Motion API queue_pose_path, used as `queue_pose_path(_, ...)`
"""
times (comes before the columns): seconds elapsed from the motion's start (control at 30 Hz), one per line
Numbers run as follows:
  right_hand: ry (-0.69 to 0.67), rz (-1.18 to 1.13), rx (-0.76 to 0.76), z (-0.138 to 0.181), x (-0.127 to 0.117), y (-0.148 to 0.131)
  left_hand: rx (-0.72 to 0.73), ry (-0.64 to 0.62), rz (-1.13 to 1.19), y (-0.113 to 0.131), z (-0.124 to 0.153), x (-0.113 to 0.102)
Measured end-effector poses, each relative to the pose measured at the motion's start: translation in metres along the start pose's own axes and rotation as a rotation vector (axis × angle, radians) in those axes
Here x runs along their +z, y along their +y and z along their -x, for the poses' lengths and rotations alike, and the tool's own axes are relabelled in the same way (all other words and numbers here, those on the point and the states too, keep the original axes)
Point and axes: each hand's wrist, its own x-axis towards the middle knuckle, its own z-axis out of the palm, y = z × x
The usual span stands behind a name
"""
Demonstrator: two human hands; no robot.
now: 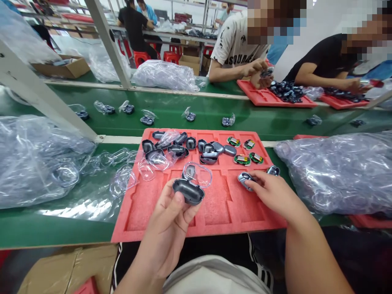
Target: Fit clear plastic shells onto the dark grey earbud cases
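**Two hands over a red foam tray (214, 208) on a green tabletop (58, 228) – each grip closed on a case**

From the left, a heap of clear plastic bags (33, 163) and loose clear shells (122, 179) lie on the tabletop beside the tray. The left hand (165, 228) clenches a dark earbud case (188, 192), thumb across its face, just below a clear plastic cover (197, 174) on the tray. Farther up the tray sit more dark cases (190, 143) and small green circuit boards (241, 160). The right hand (275, 196) grasps a grey earbud case (245, 180) with its fingers, near the tray's right edge – a bagged pile (337, 171) lies beyond.
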Motion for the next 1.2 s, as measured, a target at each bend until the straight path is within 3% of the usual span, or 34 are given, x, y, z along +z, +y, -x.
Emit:
queue_pose_path(0.47,-0.149,-0.055,-0.108,-0.010,0.012,-0.005,0.035,0.060,0.036,0.004,0.013,0.013)
queue_pose_path(0.6,-0.171,-0.281,-0.075,-0.008,0.014,-0.009,0.076,0.072,0.005,0.002,0.012,0.012)
queue_pose_path(0.73,-0.181,-0.457,-0.071,-0.008,0.021,-0.029,0.125,0.061,-0.051,-0.002,0.007,0.006)
queue_pose_path(0.9,-0.105,-0.403,-0.213,-0.014,0.036,-0.049,0.243,0.079,-0.100,-0.010,-0.006,-0.008)
queue_pose_path(1.1,-0.005,-0.781,-0.105,-0.002,0.038,-0.068,0.317,0.120,-0.197,-0.021,-0.019,-0.019)
queue_pose_path(1.2,0.096,-0.806,-0.168,0.013,0.034,-0.089,0.295,0.075,-0.245,-0.026,-0.020,-0.017)
